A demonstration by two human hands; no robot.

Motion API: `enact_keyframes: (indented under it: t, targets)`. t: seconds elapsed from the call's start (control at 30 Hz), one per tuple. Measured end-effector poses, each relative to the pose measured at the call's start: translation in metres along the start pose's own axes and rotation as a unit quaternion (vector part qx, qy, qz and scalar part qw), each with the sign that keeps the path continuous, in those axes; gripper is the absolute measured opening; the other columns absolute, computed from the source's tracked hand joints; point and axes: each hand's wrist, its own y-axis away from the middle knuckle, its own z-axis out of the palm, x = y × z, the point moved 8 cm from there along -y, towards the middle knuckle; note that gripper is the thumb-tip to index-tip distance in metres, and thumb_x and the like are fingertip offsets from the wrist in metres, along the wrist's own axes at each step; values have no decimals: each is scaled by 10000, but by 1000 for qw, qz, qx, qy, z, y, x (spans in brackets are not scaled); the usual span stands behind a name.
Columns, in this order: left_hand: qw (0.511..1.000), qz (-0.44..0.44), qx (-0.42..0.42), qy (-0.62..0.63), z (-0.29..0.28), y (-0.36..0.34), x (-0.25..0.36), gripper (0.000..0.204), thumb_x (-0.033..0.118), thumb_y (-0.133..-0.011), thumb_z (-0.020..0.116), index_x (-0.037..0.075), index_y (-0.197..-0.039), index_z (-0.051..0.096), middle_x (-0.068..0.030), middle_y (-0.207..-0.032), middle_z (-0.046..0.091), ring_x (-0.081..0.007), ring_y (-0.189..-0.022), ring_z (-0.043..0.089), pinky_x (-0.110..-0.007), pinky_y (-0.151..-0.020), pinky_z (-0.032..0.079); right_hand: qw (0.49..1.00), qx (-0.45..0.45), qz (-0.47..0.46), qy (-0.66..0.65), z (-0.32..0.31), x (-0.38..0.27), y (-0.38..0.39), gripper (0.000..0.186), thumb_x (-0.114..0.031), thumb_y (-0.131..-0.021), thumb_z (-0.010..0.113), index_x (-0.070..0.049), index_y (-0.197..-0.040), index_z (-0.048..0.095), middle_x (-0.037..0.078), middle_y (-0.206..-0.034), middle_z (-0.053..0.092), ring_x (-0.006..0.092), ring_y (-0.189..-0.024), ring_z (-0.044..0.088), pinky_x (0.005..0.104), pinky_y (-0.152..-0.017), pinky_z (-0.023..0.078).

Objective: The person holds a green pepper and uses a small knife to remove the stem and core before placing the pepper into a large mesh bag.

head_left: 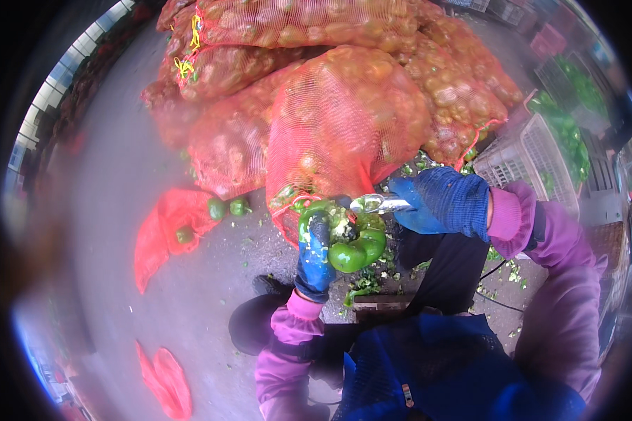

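Observation:
My left hand [314,258], in a blue glove, is closed round a green bell pepper [359,251]. The pepper is cut open and pale seeds and core show in its middle; whether a second pepper is in the same grip I cannot tell. In my right hand [428,202], also blue-gloved, is a shiny metal coring tool [381,203]. Its rounded end reaches the top edge of the pepper. Right behind both hands stands a full red mesh sack [347,116] of roundish produce.
More stuffed mesh sacks [309,24] are piled behind. At the right, a pale plastic crate [519,158] holds green pieces. Loose green peppers [239,205] lie by a red mesh bag [163,235] on the left. Another bag [167,382] lies nearer. Pepper scraps [365,284] litter the floor.

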Motion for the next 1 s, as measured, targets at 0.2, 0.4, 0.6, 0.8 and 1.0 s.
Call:
enact_keyframes:
  t: [0.2,0.4,0.6,0.8,1.0]
  targets:
    - [990,65,-36,-120,16,1,19,314,224,-1007,432,9,-1226,494,-128,-1213,555,-203,-1065,563,-345,-925,467,1000,-27,10,-5,1,-10,-1,271,-329,-820,614,-109,-977,613,171,-744,632,357,-687,641,450,-609,504]
    - [956,112,-29,-268,19,4,21,271,165,-995,454,3,-1203,517,-133,-1184,569,-205,-1053,568,-323,-919,457,997,-33,6,-68,21,9,-7,286,-344,-837,620,-118,-1013,634,161,-729,638,328,-662,636,426,-596,499]
    - [936,111,-2,-335,18,3,19,205,133,-980,478,-4,-1087,587,-98,-1026,619,-168,-900,596,-305,-792,486,999,-37,-5,22,25,-5,-15,233,-331,-890,596,-110,-907,669,141,-700,629,249,-615,611,368,-592,491]
    - [987,22,30,-154,9,1,4,214,164,-990,458,5,-1045,588,-49,-890,606,-123,-789,585,-264,-702,493,996,-10,-53,-78,52,-8,-20,264,-314,-816,635,-128,-1001,609,174,-722,624,356,-667,635,440,-599,508]
    - [995,-67,74,-20,-6,9,-14,233,190,-997,444,14,-1103,553,-62,-976,596,-144,-870,582,-299,-792,496,994,-73,-39,-68,48,-28,-27,322,-344,-829,622,-123,-1061,590,192,-797,650,391,-755,647,479,-664,505]
